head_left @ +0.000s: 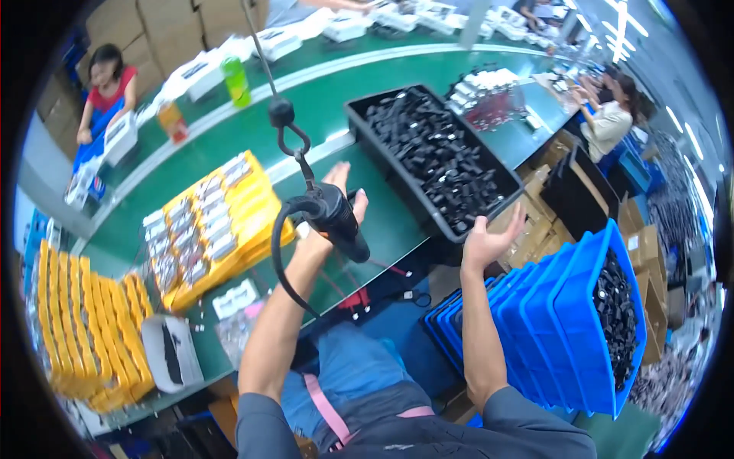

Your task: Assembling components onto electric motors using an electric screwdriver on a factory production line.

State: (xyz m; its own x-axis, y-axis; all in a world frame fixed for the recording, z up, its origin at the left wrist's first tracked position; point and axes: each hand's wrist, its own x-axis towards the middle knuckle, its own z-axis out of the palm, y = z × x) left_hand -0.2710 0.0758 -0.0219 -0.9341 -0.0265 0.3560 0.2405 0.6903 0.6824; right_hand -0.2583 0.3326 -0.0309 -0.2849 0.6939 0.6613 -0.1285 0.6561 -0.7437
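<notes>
A black bin (439, 216) heaped with small black parts (428, 149) sits on the green bench ahead of me. My right hand (493, 241) is at its near right corner, fingers spread and holding nothing; whether it touches the rim I cannot tell. My left hand (341, 187) is left of the bin, its fingers stretched out. A black power screwdriver (336, 222) hangs from a cord with a hook in front of that hand and hides part of it. Left of it, a yellow tray (264, 195) carries rows of grey and white pieces.
Stacked yellow trays (92, 329) and a white container (170, 356) stand at the left. Blue crates (535, 306) holding black parts are stacked at my right, beside cardboard boxes (650, 291). A conveyor with white devices (279, 44) runs behind. Other people sit at far left and right.
</notes>
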